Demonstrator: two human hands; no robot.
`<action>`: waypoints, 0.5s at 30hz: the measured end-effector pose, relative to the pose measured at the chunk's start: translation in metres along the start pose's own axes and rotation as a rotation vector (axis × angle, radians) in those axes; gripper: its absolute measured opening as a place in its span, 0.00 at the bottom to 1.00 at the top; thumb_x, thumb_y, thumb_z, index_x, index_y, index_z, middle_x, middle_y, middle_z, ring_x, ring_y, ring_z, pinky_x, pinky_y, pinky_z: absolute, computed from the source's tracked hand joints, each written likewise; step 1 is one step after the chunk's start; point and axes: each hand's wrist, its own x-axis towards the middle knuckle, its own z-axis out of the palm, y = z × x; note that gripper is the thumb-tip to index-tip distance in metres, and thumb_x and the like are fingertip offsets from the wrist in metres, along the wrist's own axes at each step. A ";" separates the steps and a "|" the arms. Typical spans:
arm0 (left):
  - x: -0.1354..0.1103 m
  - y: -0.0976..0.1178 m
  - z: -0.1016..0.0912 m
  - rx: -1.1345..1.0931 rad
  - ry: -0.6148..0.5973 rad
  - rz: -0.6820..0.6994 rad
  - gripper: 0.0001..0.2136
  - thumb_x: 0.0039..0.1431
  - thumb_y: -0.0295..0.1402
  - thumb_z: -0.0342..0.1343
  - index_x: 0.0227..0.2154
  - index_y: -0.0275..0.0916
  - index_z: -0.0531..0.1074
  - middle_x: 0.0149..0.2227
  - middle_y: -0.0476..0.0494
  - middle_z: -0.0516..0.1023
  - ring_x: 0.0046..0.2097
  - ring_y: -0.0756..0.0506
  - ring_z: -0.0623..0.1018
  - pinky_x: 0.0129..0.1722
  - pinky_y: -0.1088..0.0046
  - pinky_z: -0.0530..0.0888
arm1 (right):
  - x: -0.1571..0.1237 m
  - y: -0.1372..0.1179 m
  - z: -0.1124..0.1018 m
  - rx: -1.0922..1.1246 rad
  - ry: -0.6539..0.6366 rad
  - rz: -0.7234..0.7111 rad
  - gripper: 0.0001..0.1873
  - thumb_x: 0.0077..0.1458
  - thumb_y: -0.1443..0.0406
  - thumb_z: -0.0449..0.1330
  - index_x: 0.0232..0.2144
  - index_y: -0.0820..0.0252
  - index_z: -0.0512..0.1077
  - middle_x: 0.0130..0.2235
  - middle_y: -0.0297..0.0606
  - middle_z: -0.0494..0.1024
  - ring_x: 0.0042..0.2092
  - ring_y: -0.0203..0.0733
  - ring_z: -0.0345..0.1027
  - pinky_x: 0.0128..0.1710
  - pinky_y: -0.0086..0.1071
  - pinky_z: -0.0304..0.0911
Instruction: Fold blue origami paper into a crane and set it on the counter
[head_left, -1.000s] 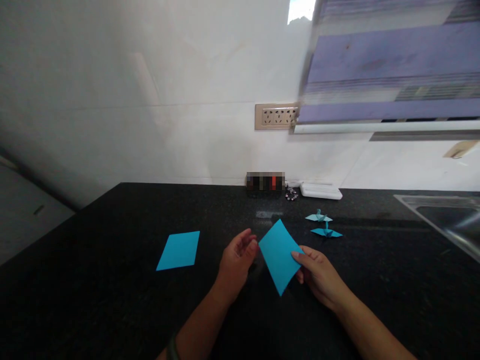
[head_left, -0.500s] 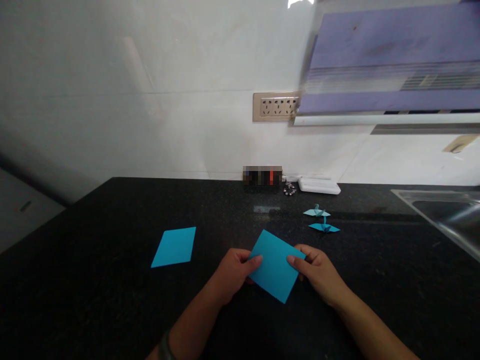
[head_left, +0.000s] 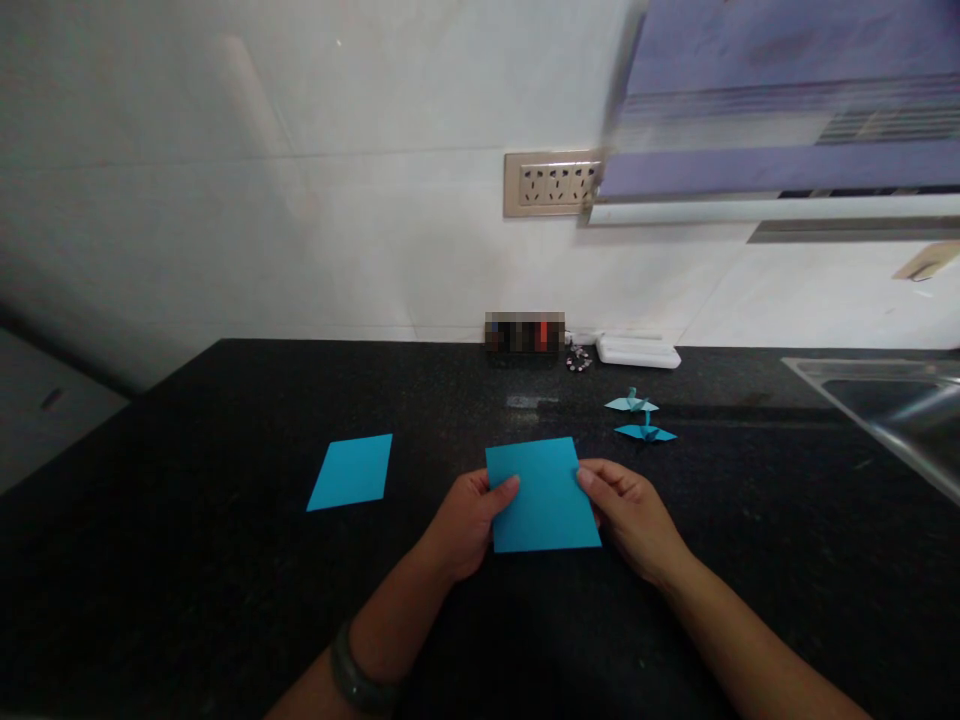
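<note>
A flat square of blue origami paper [head_left: 544, 500] is held up between my two hands, above the dark counter. My left hand [head_left: 471, 520] pinches its left edge, thumb on the face and fingers behind. At the right edge, my right hand [head_left: 628, 510] grips it with the thumb near the upper corner; its other fingers are partly hidden. A second blue paper sheet [head_left: 351, 472] lies flat on the counter to the left. Beyond my right hand sit two folded paper cranes, a pale one [head_left: 632, 404] and a blue one [head_left: 646, 433].
The black speckled counter [head_left: 187, 570] meets a white tiled wall. Along the wall stand a blurred-out dark box [head_left: 524, 332], a beaded bracelet [head_left: 577, 359] and a white power strip [head_left: 638, 351]. A metal sink [head_left: 892, 395] is at the right, and a socket panel [head_left: 551, 184] above.
The held paper has turned from a slanted position to nearly level, its top and bottom edges now roughly horizontal. Both hands still hold it. The whole view has shifted slightly.
</note>
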 end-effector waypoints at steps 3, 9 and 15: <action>0.002 -0.001 -0.003 -0.038 0.085 0.005 0.18 0.49 0.35 0.57 0.42 0.32 0.70 0.40 0.35 0.76 0.40 0.40 0.75 0.43 0.59 0.69 | 0.000 -0.001 -0.006 -0.184 0.066 -0.271 0.18 0.54 0.61 0.52 0.48 0.54 0.61 0.38 0.38 0.70 0.29 0.34 0.62 0.28 0.30 0.61; 0.000 0.002 -0.004 -0.058 0.016 -0.012 0.18 0.49 0.34 0.57 0.44 0.33 0.69 0.41 0.34 0.75 0.42 0.39 0.75 0.44 0.58 0.69 | -0.003 -0.007 -0.008 -0.505 -0.105 -0.530 0.11 0.50 0.68 0.55 0.38 0.53 0.70 0.58 0.39 0.50 0.49 0.45 0.58 0.44 0.38 0.61; -0.001 0.001 -0.004 -0.137 -0.045 -0.051 0.20 0.51 0.34 0.55 0.48 0.34 0.66 0.43 0.33 0.74 0.43 0.38 0.74 0.45 0.56 0.67 | -0.008 -0.017 -0.001 -0.443 -0.239 -0.447 0.08 0.52 0.71 0.53 0.28 0.58 0.71 0.55 0.39 0.58 0.52 0.45 0.58 0.46 0.36 0.59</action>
